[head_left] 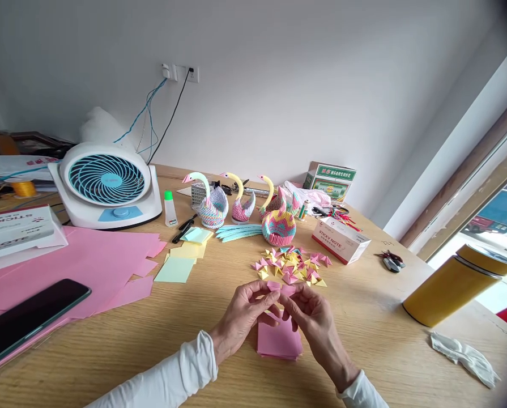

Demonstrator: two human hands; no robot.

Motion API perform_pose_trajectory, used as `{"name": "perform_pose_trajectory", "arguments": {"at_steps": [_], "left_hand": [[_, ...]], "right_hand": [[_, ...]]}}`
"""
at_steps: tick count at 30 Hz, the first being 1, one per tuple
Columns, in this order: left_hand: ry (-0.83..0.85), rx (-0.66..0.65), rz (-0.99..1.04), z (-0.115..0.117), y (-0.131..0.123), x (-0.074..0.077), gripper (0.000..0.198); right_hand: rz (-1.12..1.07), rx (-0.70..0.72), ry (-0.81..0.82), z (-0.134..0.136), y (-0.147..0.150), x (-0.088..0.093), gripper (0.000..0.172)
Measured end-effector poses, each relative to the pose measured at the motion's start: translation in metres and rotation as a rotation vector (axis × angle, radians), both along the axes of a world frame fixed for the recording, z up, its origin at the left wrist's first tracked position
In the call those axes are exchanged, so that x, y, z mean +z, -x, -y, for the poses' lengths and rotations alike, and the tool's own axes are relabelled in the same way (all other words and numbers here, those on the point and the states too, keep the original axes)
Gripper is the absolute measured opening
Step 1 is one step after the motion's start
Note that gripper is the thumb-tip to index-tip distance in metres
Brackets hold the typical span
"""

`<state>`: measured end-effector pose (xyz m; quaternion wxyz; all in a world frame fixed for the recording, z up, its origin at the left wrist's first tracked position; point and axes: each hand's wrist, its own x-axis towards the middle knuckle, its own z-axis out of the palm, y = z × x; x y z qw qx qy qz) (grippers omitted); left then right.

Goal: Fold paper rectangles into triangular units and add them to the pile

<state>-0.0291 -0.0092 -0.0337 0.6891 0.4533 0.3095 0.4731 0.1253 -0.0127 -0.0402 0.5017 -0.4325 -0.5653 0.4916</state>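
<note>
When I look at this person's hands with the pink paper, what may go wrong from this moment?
The left hand and right hand pinch the small pink paper slip by the fingertips, so it might slip or crease unevenly.

The folded paper triangles lie loose just beyond the hands; a careless nudge could scatter them.

A white fan stands nearby; if running, it might blow light pieces about.

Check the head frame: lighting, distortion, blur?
Head view: daylight seems to come from the right, bright patches beyond the window near washed out; head view: bottle leans outward, likely wide-lens stretch; head view: top-right corner goes black; head view: left hand, right hand and pink paper show no strong motion blur.
</note>
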Motion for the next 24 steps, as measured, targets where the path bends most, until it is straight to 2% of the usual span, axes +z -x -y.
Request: {"name": "perform_pose_trajectory", "arguments": {"at_steps": [6,15,24], "left_hand": [[0.032,-0.001,0.032,-0.002,0.003,-0.001,0.033],[0.049,-0.007,0.042,-0.002,0.003,-0.001,0.034],[-0.085,0.019,-0.116,-0.001,0.003,0.001,0.039]], "right_hand": [[-0.050,0.014,0.004,0.001,0.001,0.003,0.034],[-0.025,0.005,-0.010,-0.001,0.000,-0.005,0.033],[0.110,0.006,-0.103,-0.006,-0.001,0.011,0.033]]}}
